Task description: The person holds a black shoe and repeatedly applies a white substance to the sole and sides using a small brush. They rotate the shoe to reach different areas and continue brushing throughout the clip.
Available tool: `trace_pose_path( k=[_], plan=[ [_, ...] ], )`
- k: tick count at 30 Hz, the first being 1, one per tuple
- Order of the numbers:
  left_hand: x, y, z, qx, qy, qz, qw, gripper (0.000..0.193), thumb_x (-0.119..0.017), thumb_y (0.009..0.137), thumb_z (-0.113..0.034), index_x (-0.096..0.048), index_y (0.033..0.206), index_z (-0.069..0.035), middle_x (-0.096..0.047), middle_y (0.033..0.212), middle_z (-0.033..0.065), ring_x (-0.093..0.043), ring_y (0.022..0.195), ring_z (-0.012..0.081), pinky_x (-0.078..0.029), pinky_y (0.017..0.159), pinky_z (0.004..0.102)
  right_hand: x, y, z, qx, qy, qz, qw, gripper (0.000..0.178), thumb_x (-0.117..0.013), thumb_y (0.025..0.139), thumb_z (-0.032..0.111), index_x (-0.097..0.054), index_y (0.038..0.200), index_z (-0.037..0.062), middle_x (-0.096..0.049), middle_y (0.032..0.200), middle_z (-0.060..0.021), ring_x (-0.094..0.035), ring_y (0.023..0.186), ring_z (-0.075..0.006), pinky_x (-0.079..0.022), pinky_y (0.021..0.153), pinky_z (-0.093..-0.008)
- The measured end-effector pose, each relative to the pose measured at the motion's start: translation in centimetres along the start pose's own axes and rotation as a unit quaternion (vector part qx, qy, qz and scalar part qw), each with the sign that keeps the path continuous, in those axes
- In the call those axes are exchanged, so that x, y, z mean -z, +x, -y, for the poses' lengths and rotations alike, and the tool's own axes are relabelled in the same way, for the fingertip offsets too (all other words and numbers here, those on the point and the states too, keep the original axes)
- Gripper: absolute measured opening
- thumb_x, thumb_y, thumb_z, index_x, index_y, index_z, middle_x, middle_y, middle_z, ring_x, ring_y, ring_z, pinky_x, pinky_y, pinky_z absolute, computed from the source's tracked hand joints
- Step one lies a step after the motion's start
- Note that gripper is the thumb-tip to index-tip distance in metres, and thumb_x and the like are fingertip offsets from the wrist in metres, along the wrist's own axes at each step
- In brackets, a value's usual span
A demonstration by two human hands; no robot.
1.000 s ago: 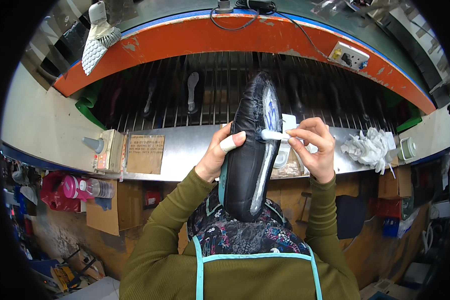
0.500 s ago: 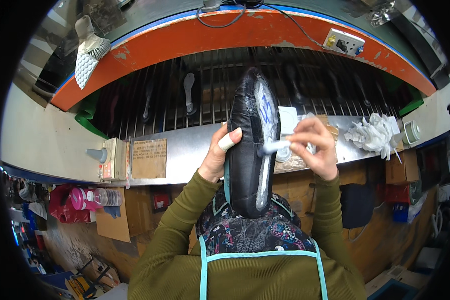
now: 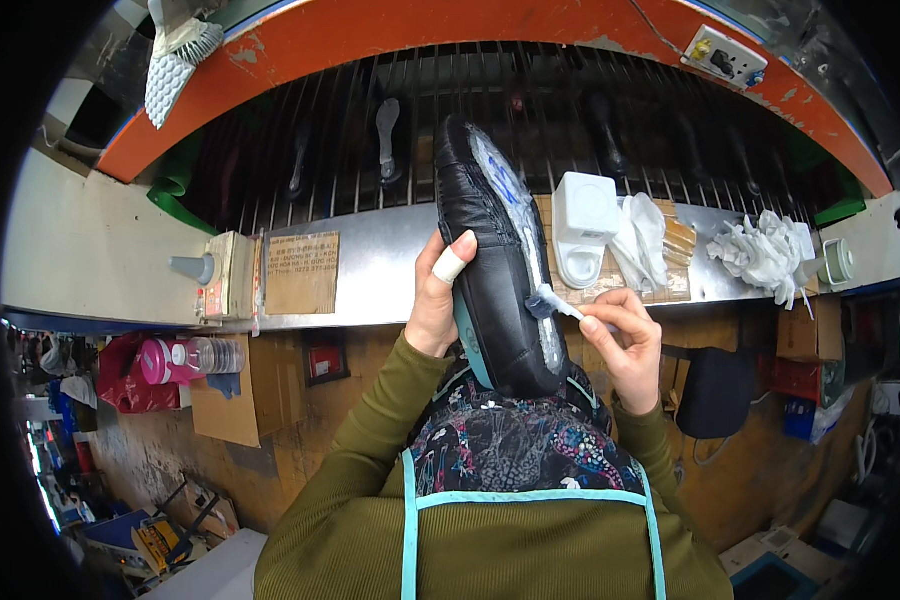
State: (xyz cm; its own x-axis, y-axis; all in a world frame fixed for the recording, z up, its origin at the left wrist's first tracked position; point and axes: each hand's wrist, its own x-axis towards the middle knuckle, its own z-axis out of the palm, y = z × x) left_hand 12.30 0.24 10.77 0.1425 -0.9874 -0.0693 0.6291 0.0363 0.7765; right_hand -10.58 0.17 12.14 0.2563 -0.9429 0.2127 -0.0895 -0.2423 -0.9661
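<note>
A black shoe upper (image 3: 477, 265) on a teal last is held sole-side toward the right, above the bench edge. Along its underside runs a whitish, shiny strip with blue handwriting near the far end. My left hand (image 3: 436, 300), its thumb wrapped in white tape, grips the shoe's left side. Between the thumb and fingers of my right hand (image 3: 627, 350) is the pale handle of a small brush (image 3: 562, 305). Its dark bristles touch the strip in the shoe's near half.
Behind the bench (image 3: 375, 270) lies a rack of metal rods (image 3: 345, 170) carrying several dark soles. A white container (image 3: 584, 215), a white glove (image 3: 640, 245) and a pile of crumpled white gloves (image 3: 755, 255) sit to the right. Cardboard (image 3: 300, 275) lies left.
The brush and my right hand have moved toward the near end of the strip. The shoe now leans with its far end more to the left. The view has shifted.
</note>
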Motion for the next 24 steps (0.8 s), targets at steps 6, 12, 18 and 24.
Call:
trace_pose_path(
  k=[6,12,18,24],
  plan=[
    [0.1,-0.5,-0.1,-0.025,0.023,-0.005,0.999,0.045,-0.066,0.087,-0.028,-0.053,0.120,0.000,-0.062,0.106,0.0096,-0.062,0.092,0.0158,-0.052,0.084,0.0287,-1.5,0.6,-0.1,0.043,-0.075,-0.040,0.995,0.015,-0.073,0.081,0.005,-0.073,0.096,0.0008,-0.058,0.088,-0.0045,-0.054,0.071,-0.0090,-0.043,0.057,-0.0205],
    [0.0,-0.5,-0.5,-0.040,0.035,-0.002,0.999,0.045,-0.067,0.086,-0.026,-0.053,0.119,0.001,-0.062,0.105,0.0089,-0.062,0.091,0.0144,-0.052,0.084,0.0276,-2.2,2.3,0.4,0.071,-0.137,-0.074,0.985,0.017,-0.075,0.079,0.008,-0.074,0.095,0.0056,-0.059,0.088,-0.0038,-0.051,0.063,-0.0104,-0.041,0.065,-0.0248],
    [-0.1,-0.4,-1.5,-0.033,0.060,0.011,0.998,0.044,-0.067,0.085,-0.023,-0.054,0.120,0.001,-0.062,0.105,0.0082,-0.061,0.092,0.0136,-0.051,0.084,0.0273,-2.1,4.1,0.3,0.190,-0.220,-0.099,0.952,0.018,-0.077,0.077,0.011,-0.075,0.095,0.0096,-0.059,0.089,-0.0026,-0.051,0.064,-0.0111,-0.035,0.076,-0.0277],
    [0.0,0.2,-2.2,-0.043,0.069,0.012,0.997,0.043,-0.066,0.085,-0.022,-0.054,0.120,0.000,-0.062,0.105,0.0078,-0.061,0.092,0.0133,-0.050,0.083,0.0266,-1.4,4.9,0.0,0.161,-0.151,-0.015,0.975,0.017,-0.075,0.077,0.006,-0.075,0.094,0.0071,-0.059,0.087,-0.0034,-0.054,0.067,-0.0106,-0.042,0.062,-0.0256]
  ],
)
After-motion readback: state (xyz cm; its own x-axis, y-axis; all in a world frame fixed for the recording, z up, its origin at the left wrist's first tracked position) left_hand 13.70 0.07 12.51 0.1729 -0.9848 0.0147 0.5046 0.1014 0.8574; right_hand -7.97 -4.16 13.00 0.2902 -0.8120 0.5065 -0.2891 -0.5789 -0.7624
